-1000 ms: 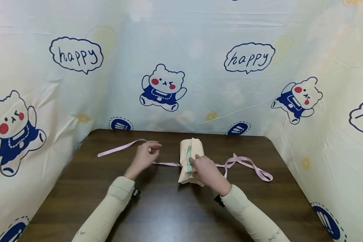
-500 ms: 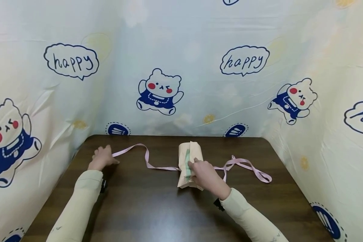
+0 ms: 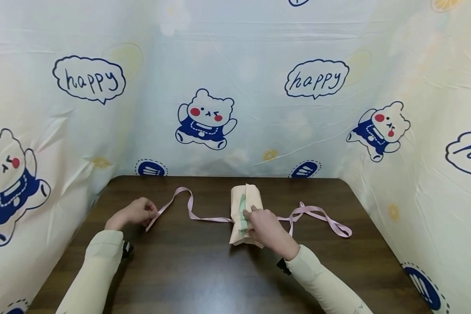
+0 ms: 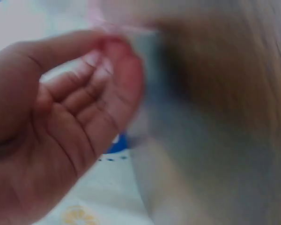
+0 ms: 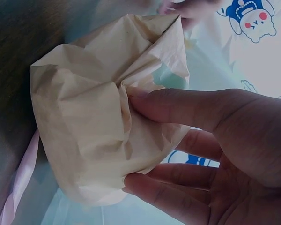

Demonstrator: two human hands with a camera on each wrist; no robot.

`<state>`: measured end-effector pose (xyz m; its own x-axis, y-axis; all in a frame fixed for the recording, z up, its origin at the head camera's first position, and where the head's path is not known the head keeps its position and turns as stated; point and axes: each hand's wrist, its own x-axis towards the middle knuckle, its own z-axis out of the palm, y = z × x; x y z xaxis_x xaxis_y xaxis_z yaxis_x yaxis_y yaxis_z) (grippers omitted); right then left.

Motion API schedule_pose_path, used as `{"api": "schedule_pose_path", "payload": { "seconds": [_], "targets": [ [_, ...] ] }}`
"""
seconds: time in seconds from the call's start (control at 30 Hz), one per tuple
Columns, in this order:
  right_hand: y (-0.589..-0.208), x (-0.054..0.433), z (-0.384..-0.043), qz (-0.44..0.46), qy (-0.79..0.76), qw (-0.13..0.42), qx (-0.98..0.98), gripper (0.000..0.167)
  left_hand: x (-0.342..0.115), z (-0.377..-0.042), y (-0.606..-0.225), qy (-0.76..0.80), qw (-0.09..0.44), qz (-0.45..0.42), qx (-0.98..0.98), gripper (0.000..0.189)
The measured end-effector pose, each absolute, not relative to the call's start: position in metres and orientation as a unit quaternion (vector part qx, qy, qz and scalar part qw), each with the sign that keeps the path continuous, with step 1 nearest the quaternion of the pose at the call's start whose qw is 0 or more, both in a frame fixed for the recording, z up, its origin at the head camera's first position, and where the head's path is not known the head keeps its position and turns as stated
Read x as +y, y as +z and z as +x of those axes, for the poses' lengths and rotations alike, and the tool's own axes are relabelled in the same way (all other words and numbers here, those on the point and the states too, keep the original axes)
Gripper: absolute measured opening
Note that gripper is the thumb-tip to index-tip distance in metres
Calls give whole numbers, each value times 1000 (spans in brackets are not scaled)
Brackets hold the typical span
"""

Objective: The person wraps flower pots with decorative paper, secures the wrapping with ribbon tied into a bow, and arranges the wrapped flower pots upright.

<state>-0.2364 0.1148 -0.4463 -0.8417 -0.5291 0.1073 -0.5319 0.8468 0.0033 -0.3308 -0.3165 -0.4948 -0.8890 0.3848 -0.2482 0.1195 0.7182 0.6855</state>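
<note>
In the head view, a beige paper-wrapped bundle (image 3: 237, 205) with a green strip showing along its middle lies on the table. My right hand (image 3: 271, 230) holds its near right side. The right wrist view has my thumb (image 5: 187, 108) pressing on the paper fold, with other fingers against the bundle's side. A pink ribbon (image 3: 213, 219) runs out from both sides of the bundle, the stretch between hidden. Over at the left, my left hand (image 3: 135, 212) pinches the ribbon near its end. Its thumb and index finger meet in the blurred left wrist view.
The dark wooden table (image 3: 188, 270) is bordered at the back and sides by a hanging printed cloth (image 3: 255, 65). Right of the bundle, the ribbon's other part (image 3: 330, 221) lies in loose loops.
My left hand has gone left to the ribbon's end, then come slightly back right, turning that end toward the near side. My right hand has stayed at the bundle.
</note>
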Motion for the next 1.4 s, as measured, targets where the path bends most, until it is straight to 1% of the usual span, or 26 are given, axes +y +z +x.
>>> {"api": "schedule_pose_path", "payload": {
  "seconds": [0.07,0.2,0.33,0.43,0.5,0.57,0.67,0.83,0.9,1.07,1.17,1.23,1.4],
  "targets": [
    [-446,114,-237,276,19,49,-960,41,-315,-326,-485,373,154,169,899,13],
    [-444,111,-239,275,19,44,-960,40,-311,-317,-455,423,42,203,882,17],
    [-441,109,-240,272,17,38,-961,39,-309,-305,-420,498,-85,186,843,21],
    [-440,109,-239,271,18,32,-962,38,-311,-299,-396,609,-187,157,755,17],
    [-439,109,-239,271,19,31,-962,36,-313,-295,-381,700,-235,163,654,13],
    [-438,109,-239,273,20,34,-961,34,-315,-291,-365,755,-273,168,572,10],
    [-437,109,-241,273,23,34,-961,34,-317,-281,-345,792,-299,180,500,10],
    [-438,108,-241,272,40,21,-961,40,-313,-272,-324,791,-347,173,474,13],
    [-440,107,-241,276,53,14,-960,41,-309,-269,-315,783,-374,166,469,15],
    [-441,101,-240,282,81,8,-956,35,-298,-264,-287,777,-416,163,443,22],
    [-441,98,-240,282,84,10,-956,32,-291,-262,-275,785,-409,170,432,24],
    [-441,96,-240,281,83,11,-956,32,-286,-260,-270,779,-401,190,443,24],
    [-441,93,-238,274,84,6,-958,32,-262,-263,-264,744,-380,234,497,18]
  ]
}}
